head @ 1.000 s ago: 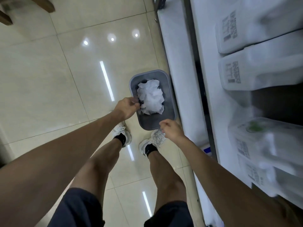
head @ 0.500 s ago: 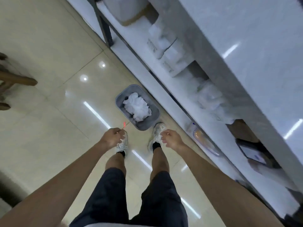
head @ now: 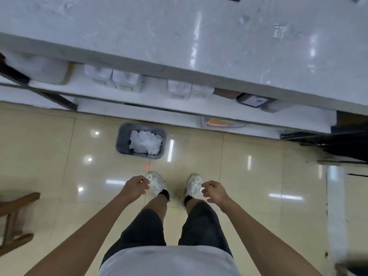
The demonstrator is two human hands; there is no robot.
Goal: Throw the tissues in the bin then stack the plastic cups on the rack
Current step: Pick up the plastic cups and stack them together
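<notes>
So the tissues (head: 145,144) are in the bin (head: 121,143) now, a big white crumpled wad sitting inside the grey tub on the floor, right up against the base of the counter (head: 179,36). A second ago the left hand (head: 135,187) was right at the bin's rim; now the person has straightened up and stepped back, and both hands hang over the shoes, well short of the bin. Left hand is loosely curled with nothing in it. Right hand (head: 214,191) has its fingers half spread, also empty as far as I can tell, though there's a bright spot by the fingertips that's probably just floor glare. So I'd call the tissue part done. Next is the cups and rack, and honestly neither shows from here, so the person has to turn away from the hands' current spot to find them.
</notes>
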